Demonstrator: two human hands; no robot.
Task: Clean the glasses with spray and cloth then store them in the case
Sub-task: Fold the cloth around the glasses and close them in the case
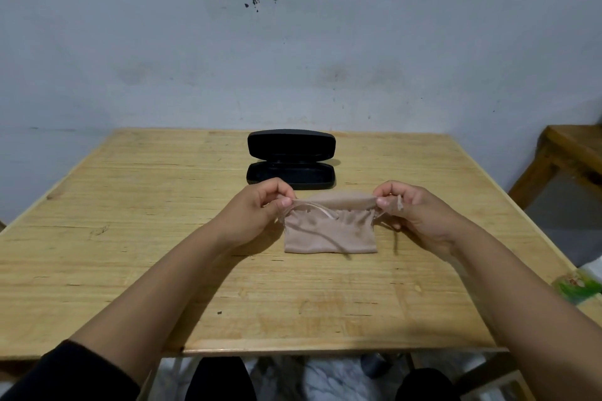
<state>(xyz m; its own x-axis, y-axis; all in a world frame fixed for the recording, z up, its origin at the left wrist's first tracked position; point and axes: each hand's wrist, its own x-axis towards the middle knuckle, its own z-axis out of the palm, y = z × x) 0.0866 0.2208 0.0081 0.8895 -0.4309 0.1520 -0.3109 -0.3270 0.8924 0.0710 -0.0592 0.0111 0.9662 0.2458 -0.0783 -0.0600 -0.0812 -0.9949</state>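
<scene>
A beige drawstring pouch (pixel 329 231) lies on the wooden table (pixel 163 238) in the middle. My left hand (pixel 260 205) pinches its top left corner and my right hand (pixel 413 208) pinches its top right corner, stretching the mouth wide. Thin cords hang from the mouth, one across the pouch's front and one off its right side. Just behind the pouch stands a black hard glasses case (pixel 291 159) with its lid open; its inside is dark and I cannot tell what is in it. No glasses or spray bottle are in sight.
A grey wall rises right behind the table's far edge. A wooden stool or bench (pixel 566 156) stands at the right. A green and white packet (pixel 580 286) lies at the table's right edge. My knees show below the near edge.
</scene>
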